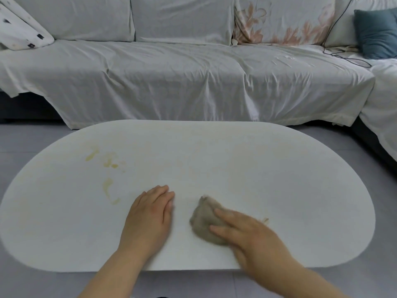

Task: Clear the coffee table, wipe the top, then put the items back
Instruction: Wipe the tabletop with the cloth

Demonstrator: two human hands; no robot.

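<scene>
While both hands work near its front edge, the oval coffee table (214,151) carries nothing but them and one cloth, so nearly all of its white top lies bare. Off the table's left end, grey floor (25,143) runs free up to the dark sofa base, and a spotted cushion (21,29) sits on the sofa far beyond that end. On the table's left half, well short of the rounded rim, yellowish stains (109,162) trail from the far side toward the middle, the nearest streak ending just left of the left hand (150,216). That hand lies palm down and flat on the top, fingers straight and close together, holding nothing. Just to its right, apart from it, the brownish cloth (204,220) is bunched on the surface, and the right hand (251,235) presses on it from the right, fingers stretched out and slightly parted over the cloth's upper side; this hand and the cloth look blurred. Right of the cloth the tabletop stays bare all the way to the curved right end. Beyond the table's far edge a narrow strip of floor separates it from the sofa (171,78), draped in a pale wrinkled sheet. Past the table's right end, a black cable (335,24) trails over the sofa beside a blue pillow (378,33).
</scene>
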